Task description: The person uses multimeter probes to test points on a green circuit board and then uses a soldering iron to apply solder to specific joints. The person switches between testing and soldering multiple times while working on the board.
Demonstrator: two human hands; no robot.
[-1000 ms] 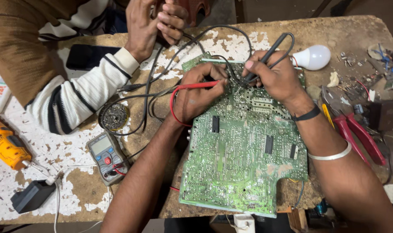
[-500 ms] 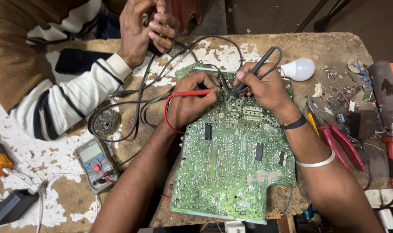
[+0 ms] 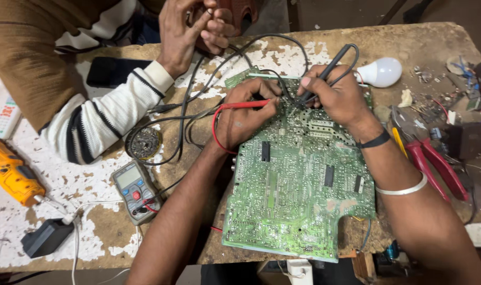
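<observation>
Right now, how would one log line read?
left hand: holds red probe | right hand: holds black probe | both tips on green circuit board | multimeter nearby

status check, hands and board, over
Left hand pinches red probe, right hand black probe. Both tips on green circuit board. Nothing blocking.

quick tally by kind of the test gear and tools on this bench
Test probes, in the left hand and right hand: 2, red probe and black probe
Circuit board: 1
Multimeter: 1
Orange drill: 1
Red-handled pliers: 1
White bulb: 1
Total: 7
</observation>
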